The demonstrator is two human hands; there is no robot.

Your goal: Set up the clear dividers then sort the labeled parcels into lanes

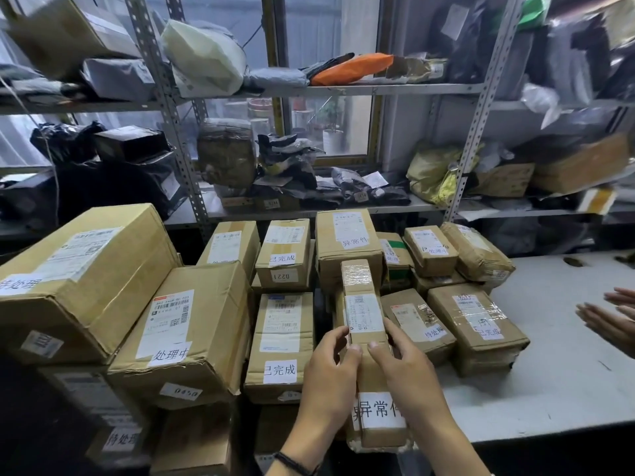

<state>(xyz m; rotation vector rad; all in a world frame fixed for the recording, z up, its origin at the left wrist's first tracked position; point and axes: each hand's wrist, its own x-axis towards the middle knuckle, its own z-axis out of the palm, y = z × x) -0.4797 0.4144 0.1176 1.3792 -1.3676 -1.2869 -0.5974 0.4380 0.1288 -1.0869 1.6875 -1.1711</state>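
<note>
Gripping long parcel (364,304) | left hand (330,369) curled on its left edge | right hand (409,369) curled on right edge

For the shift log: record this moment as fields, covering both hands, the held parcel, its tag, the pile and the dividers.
left hand: grips the long narrow parcel on its left side
right hand: grips its right side
tag: 异常件, near end
pile: cardboard parcels tagged 已完成, 待处理, 处理中, at the left end of the table
dividers: none in view
other: a second person's hands at the right edge
</note>
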